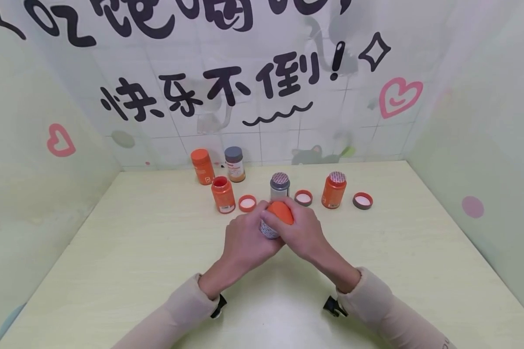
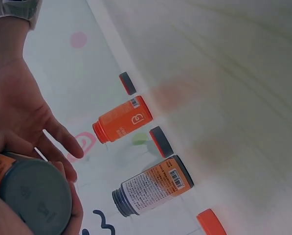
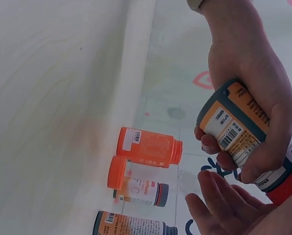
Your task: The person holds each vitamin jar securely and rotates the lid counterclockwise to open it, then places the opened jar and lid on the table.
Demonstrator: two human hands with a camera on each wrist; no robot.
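Note:
My left hand (image 1: pixel 249 240) grips a grey pill bottle (image 1: pixel 269 230) with an orange and white label (image 3: pixel 234 129), held tilted above the table. My right hand (image 1: pixel 304 231) holds its orange cap (image 1: pixel 281 212), thumb across it and some fingers stretched out past the bottle. The bottle's grey base (image 2: pixel 35 198) faces the left wrist camera. Just behind the hands stands a grey bottle with a patterned seal (image 1: pixel 280 183). A loose cap lies either side of it: an orange one (image 1: pixel 247 203) and a grey-rimmed one (image 1: pixel 303 197).
At the back left stand a capped orange bottle (image 1: pixel 203 168), a grey-capped bottle (image 1: pixel 235 166) and an uncapped orange bottle (image 1: pixel 224 196). To the right is a sealed orange bottle (image 1: pixel 333 191) beside an upturned cap (image 1: pixel 363 200). Printed walls (image 1: pixel 262 143) enclose the table (image 1: pixel 135 252).

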